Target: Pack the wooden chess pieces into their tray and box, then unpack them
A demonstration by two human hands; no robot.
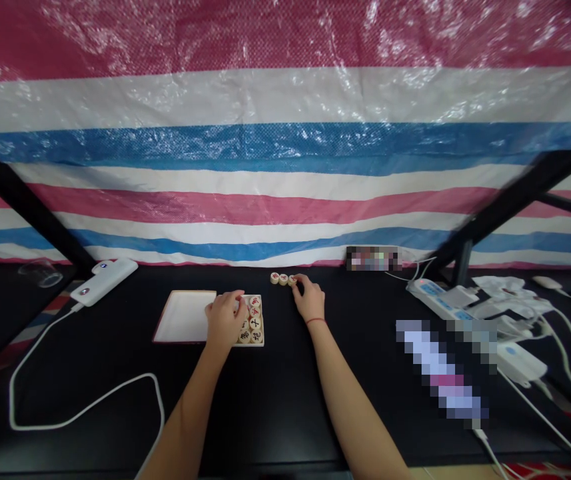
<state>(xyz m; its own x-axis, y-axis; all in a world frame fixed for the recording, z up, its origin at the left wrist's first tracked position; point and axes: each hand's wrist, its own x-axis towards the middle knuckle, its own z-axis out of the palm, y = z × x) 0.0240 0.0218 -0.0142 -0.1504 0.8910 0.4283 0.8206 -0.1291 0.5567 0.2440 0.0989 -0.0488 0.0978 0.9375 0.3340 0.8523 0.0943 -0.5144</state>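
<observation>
A small open box (257, 341) of round wooden chess pieces (254, 325) lies on the black table, its white lid (185, 317) beside it to the left. My left hand (224, 318) rests over the box's left part, fingers curled onto the pieces. My right hand (309, 298) is further back and to the right, fingers pinched on the rightmost of three pieces (283, 279) lined up in a row on the table.
A white power bank (104, 281) with a long white cable (80, 413) lies at the left. A clear glass (40, 272) stands far left. Power strips, chargers and cables (485, 310) crowd the right side. Black frame bars (20, 200) and a striped tarp stand behind.
</observation>
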